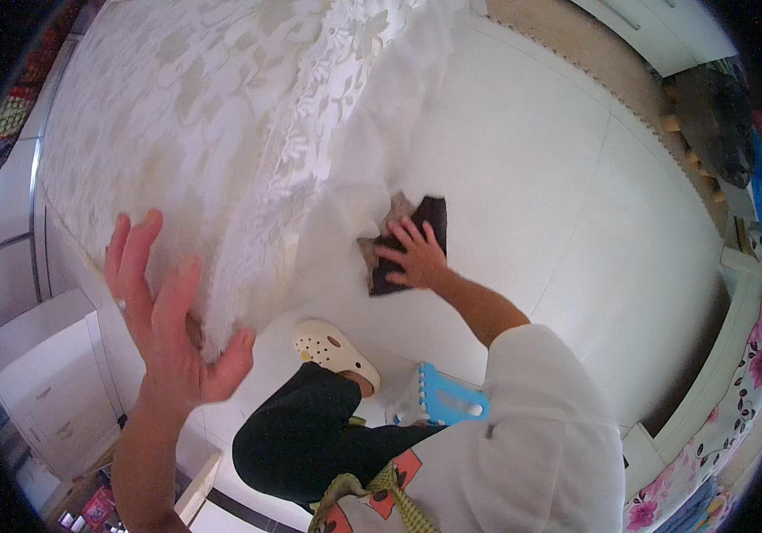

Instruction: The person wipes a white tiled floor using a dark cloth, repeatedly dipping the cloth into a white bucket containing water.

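Head view, looking down at a bed edge and white tiled floor. Left hand is raised with palm flat and fingers spread wide, holding nothing; it lies against the hanging side of the white lace bedspread, near the lower corner of the bed. Right hand reaches out and down to the floor, its fingers splayed and pressed flat on top of a dark brown cloth; no closed grip on it, the hand rests on it from above. The cloth lies on the tiles right at the foot of the plain white bed skirt, touching its hem. Person wears a white sleeve and black trousers; one foot in a cream clog stands on the tiles just beside the skirt, near the cloth. A light blue plastic item lies on the floor near the clog, partly behind the right sleeve. White cabinets stand at lower left; a floral fabric borders the right edge.
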Available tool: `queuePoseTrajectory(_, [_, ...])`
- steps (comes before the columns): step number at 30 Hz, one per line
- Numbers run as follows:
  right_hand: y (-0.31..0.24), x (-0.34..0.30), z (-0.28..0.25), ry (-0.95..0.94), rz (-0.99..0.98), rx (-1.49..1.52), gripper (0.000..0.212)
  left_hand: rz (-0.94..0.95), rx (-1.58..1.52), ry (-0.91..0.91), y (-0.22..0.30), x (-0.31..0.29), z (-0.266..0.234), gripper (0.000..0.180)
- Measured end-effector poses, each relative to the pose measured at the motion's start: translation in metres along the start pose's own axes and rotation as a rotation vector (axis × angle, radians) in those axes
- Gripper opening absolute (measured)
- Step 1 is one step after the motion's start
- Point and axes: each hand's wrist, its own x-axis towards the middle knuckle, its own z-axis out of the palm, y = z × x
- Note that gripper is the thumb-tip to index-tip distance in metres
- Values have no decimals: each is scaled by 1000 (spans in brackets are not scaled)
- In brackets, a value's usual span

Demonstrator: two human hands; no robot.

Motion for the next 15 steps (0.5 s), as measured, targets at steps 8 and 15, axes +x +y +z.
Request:
queuePoseTrajectory(8, [-13,-26,27,127,14,260,23,34,76,59,-9,-1,5,63])
queuePoseTrajectory(15, [228,-30,-95,710,516,-32,25,36,-73,14,-8,6,9,64])
